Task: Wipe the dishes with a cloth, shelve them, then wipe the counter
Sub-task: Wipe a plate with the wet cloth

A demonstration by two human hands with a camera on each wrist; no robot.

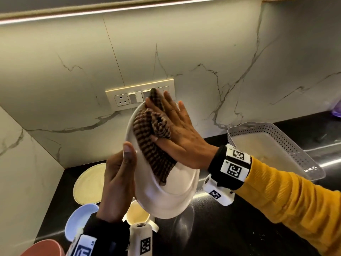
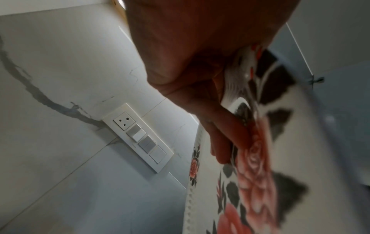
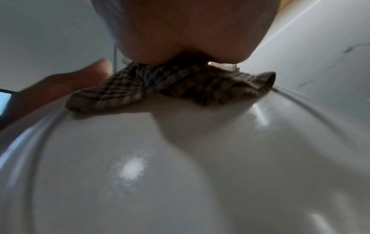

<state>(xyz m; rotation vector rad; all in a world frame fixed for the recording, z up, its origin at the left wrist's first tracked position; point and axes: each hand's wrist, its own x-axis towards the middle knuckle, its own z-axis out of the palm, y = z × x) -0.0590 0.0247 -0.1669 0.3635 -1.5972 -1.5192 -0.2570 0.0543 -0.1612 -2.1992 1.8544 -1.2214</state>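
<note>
A white oval plate is held tilted up over the counter. My left hand grips its left edge, thumb on the front rim and fingers behind. In the left wrist view those fingers lie on the plate's rose-patterned back. A brown checked cloth lies on the plate's face. My right hand presses it flat with straight fingers. In the right wrist view the palm sits on the cloth above the glossy plate.
On the black counter below are a cream plate, a blue bowl, a cream cup and a reddish dish. A perforated grey basket stands at the right. A switch panel is on the marble wall.
</note>
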